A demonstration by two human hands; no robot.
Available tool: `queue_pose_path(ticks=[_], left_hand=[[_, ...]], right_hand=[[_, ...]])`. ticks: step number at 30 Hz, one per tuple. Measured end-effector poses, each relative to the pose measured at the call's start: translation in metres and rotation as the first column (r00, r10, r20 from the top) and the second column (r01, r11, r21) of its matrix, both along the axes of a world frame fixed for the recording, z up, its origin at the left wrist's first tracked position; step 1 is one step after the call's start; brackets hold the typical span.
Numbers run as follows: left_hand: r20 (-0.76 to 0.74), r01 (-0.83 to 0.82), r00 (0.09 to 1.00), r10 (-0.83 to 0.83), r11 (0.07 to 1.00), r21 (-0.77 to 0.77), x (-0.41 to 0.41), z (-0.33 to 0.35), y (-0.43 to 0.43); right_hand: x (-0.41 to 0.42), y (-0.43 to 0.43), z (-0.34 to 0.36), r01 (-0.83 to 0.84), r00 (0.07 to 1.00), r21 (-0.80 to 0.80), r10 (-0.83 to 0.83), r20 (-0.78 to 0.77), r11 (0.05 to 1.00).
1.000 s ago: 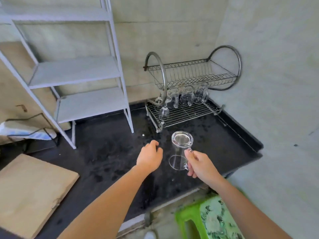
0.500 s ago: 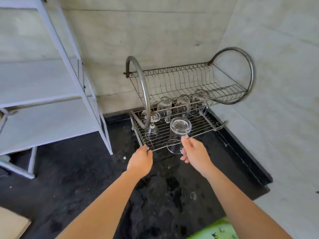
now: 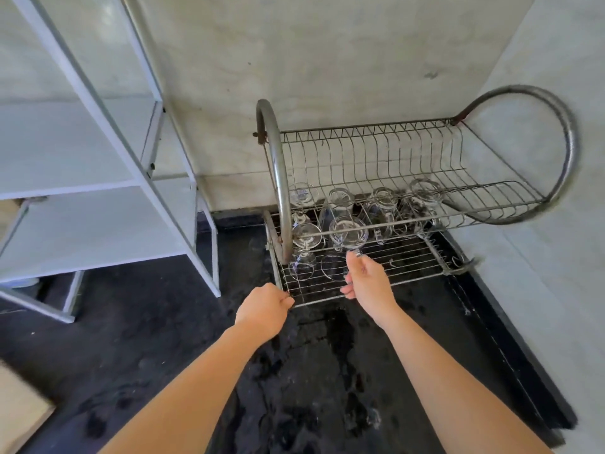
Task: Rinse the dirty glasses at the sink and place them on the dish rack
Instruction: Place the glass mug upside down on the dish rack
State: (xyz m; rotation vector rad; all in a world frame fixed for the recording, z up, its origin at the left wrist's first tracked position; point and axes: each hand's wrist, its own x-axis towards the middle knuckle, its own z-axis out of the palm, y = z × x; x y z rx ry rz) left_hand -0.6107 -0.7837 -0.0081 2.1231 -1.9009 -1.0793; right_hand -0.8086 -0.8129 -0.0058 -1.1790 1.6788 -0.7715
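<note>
Black counter (image 3: 327,371): dish rack (image 3: 278,178) holds upturned glasses (image 3: 383,204); right hand (image 3: 370,283) grip pinches a mug (image 3: 348,232), left hand (image 3: 262,311) grip unclear.

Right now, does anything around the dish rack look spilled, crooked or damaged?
Water is pooled on the black counter in front of the dish rack. The glasses on its lower tier and the mug in the right hand look intact.

Head-worn view, forward and down, close over dish rack (image 3: 409,260)
</note>
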Motion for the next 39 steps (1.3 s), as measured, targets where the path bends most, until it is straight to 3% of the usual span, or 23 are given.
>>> queue_pose_path(ticks=[8, 14, 18, 21, 25, 32, 39], left_hand=[[0.008, -0.007, 1.0, 0.006, 1.0, 0.026, -0.002, 0.001, 0.0], [0.044, 0.033, 0.998, -0.034, 0.999, 0.03, -0.001, 0.002, 0.003], [-0.008, -0.041, 0.999, 0.041, 0.997, -0.064, 0.017, 0.008, 0.013], [-0.015, -0.126, 0.992, 0.125, 0.985, -0.116, 0.042, 0.006, 0.038], [-0.025, -0.259, 0.966, 0.258, 0.961, -0.098, 0.092, 0.003, 0.087], [0.022, -0.519, 0.851, 0.525, 0.848, -0.109, 0.221, 0.007, 0.209], [0.055, -0.707, 0.693, 0.719, 0.692, -0.145, 0.35, 0.01, 0.372]], right_hand=[[-0.002, 0.003, 0.003, -0.016, 0.997, 0.008, 0.017, -0.072, 1.0], [-0.002, 0.01, 0.006, -0.003, 0.943, -0.058, -0.017, -0.332, 0.998], [0.006, 0.035, 0.004, 0.126, 0.956, -0.013, -0.125, -0.267, 0.992], [0.034, 0.055, -0.001, -0.038, 0.96, 0.094, 0.062, -0.272, 0.995], [0.102, 0.078, 0.004, -0.342, 0.893, 0.066, 0.346, -0.288, 0.937], [0.26, 0.157, -0.006, -0.708, 0.653, 0.085, 0.696, -0.299, 0.701], [0.413, 0.276, 0.0, -0.88, 0.423, 0.084, 0.853, -0.306, 0.467]])
